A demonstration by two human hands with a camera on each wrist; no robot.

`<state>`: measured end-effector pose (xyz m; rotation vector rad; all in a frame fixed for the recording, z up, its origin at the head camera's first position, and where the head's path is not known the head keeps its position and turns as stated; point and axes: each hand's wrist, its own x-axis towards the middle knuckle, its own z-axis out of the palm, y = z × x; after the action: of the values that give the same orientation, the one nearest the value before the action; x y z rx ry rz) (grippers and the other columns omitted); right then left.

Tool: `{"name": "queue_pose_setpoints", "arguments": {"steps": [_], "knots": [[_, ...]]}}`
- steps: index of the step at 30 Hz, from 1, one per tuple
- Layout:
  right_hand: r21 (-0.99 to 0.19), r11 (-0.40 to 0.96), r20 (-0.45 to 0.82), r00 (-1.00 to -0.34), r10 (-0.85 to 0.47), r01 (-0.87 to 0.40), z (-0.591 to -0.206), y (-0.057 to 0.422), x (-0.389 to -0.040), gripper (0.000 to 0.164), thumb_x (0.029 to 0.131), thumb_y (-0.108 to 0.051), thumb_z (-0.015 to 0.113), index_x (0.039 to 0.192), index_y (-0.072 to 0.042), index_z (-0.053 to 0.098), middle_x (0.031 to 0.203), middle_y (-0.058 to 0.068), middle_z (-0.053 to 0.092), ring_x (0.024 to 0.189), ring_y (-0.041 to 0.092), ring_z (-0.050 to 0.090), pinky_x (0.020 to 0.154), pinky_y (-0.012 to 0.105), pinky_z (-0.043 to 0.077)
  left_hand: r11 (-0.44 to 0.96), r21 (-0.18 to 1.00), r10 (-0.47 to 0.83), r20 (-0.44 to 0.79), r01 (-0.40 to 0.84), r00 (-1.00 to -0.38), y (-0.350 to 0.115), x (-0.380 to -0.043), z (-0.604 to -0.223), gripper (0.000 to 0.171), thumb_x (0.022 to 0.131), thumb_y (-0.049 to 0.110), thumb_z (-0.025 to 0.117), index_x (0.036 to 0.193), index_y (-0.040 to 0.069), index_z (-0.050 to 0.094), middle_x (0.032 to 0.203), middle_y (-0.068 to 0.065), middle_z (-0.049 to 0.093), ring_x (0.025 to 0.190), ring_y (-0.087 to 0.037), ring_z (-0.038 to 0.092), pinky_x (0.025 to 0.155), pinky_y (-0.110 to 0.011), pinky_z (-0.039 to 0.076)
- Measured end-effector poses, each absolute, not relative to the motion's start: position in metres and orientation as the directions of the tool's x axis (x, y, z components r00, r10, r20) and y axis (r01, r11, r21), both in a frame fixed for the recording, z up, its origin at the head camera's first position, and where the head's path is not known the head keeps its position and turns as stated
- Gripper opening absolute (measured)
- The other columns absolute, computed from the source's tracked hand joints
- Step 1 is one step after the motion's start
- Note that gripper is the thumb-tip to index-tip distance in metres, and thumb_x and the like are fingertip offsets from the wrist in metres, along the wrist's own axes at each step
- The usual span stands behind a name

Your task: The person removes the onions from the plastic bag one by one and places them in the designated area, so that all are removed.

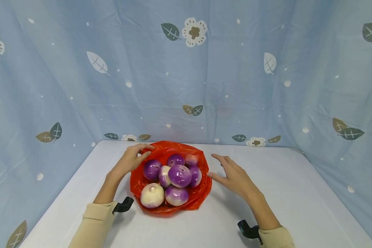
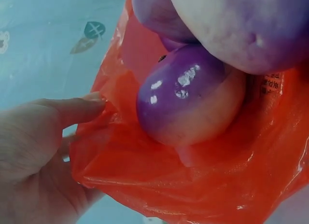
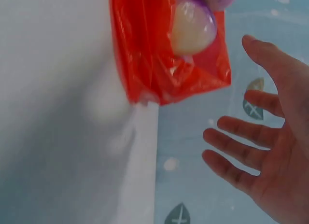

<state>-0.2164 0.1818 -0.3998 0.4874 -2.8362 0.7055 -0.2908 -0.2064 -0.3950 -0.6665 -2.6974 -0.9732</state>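
Observation:
A red plastic bag (image 1: 201, 203), its mouth spread wide, sits on the white table with several glossy purple-and-white round vegetables (image 1: 179, 176) in it, which look like onions or turnips. One paler one (image 1: 152, 195) lies at the near left, and a pinkish round one (image 1: 191, 159) at the far right. My left hand (image 1: 131, 158) is at the bag's left rim, thumb over the inside and fingers partly hidden behind the plastic (image 2: 120, 156); a gap shows between thumb and fingers. To the right, my right hand (image 1: 235, 177) hovers apart from the bag, fingers spread and holding nothing.
The white table (image 1: 297, 203) extends on both sides of the bag. A blue curtain (image 1: 223, 75) printed with leaves and flowers stands behind and along the sides. Black wrist mounts (image 1: 249, 230) stick out from both sleeves.

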Motion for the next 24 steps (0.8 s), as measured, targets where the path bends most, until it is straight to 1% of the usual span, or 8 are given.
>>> {"name": "queue_pose_setpoints", "arguments": {"steps": [6, 12, 15, 19, 22, 24], "knots": [[-0.444, 0.796, 0.26, -0.909, -0.325, -0.411, -0.398, 0.164, -0.217, 0.07, 0.084, -0.053, 0.071, 0.144, -0.029, 0.046, 0.134, 0.005, 0.058, 0.116, 0.026, 0.061, 0.087, 0.051, 0.057, 0.671, 0.577, 0.332, 0.328, 0.466, -0.884, -0.208, -0.292, -0.397, 0.024, 0.096, 0.008, 0.061, 0.117, 0.013, 0.071, 0.12, -0.012, 0.069, 0.102, -0.031, 0.066, 0.084, -0.045, 0.059], [-0.451, 0.762, 0.271, -0.885, -0.38, -0.465, -0.397, 0.149, -0.215, 0.066, 0.085, -0.054, 0.07, 0.141, -0.027, 0.05, 0.132, 0.007, 0.06, 0.118, 0.027, 0.06, 0.091, 0.051, 0.055, 0.665, 0.581, 0.326, 0.34, 0.469, -0.882, -0.209, -0.292, -0.399, 0.026, 0.096, 0.005, 0.059, 0.118, 0.012, 0.071, 0.12, -0.013, 0.069, 0.101, -0.031, 0.066, 0.084, -0.045, 0.058], [-0.46, 0.745, 0.275, -0.875, -0.398, -0.483, -0.396, 0.141, -0.212, 0.065, 0.084, -0.054, 0.07, 0.14, -0.028, 0.051, 0.132, 0.007, 0.06, 0.119, 0.027, 0.059, 0.094, 0.053, 0.053, 0.675, 0.582, 0.318, 0.326, 0.454, -0.89, -0.21, -0.291, -0.398, 0.026, 0.097, 0.007, 0.058, 0.119, 0.013, 0.071, 0.119, -0.012, 0.07, 0.099, -0.03, 0.066, 0.082, -0.042, 0.059], [-0.463, 0.719, 0.291, -0.855, -0.429, -0.518, -0.396, 0.132, -0.21, 0.063, 0.083, -0.055, 0.07, 0.139, -0.031, 0.052, 0.134, 0.004, 0.059, 0.122, 0.025, 0.057, 0.101, 0.052, 0.048, 0.682, 0.588, 0.302, 0.314, 0.434, -0.9, -0.212, -0.291, -0.398, 0.026, 0.097, 0.008, 0.058, 0.119, 0.013, 0.071, 0.117, -0.012, 0.07, 0.098, -0.03, 0.066, 0.077, -0.038, 0.06], [-0.451, 0.709, 0.297, -0.841, -0.453, -0.541, -0.398, 0.127, -0.21, 0.062, 0.084, -0.057, 0.069, 0.138, -0.032, 0.053, 0.134, 0.002, 0.059, 0.122, 0.023, 0.057, 0.103, 0.05, 0.045, 0.682, 0.589, 0.297, 0.319, 0.433, -0.9, -0.213, -0.29, -0.397, 0.026, 0.097, 0.007, 0.057, 0.119, 0.012, 0.071, 0.117, -0.014, 0.07, 0.098, -0.032, 0.066, 0.077, -0.039, 0.06], [-0.443, 0.708, 0.293, -0.835, -0.466, -0.55, -0.399, 0.124, -0.21, 0.063, 0.084, -0.058, 0.068, 0.138, -0.03, 0.053, 0.134, 0.003, 0.059, 0.122, 0.024, 0.057, 0.103, 0.051, 0.044, 0.684, 0.582, 0.298, 0.327, 0.439, -0.897, -0.214, -0.29, -0.398, 0.026, 0.097, 0.006, 0.057, 0.119, 0.011, 0.071, 0.118, -0.015, 0.07, 0.098, -0.032, 0.066, 0.079, -0.041, 0.06]]}}
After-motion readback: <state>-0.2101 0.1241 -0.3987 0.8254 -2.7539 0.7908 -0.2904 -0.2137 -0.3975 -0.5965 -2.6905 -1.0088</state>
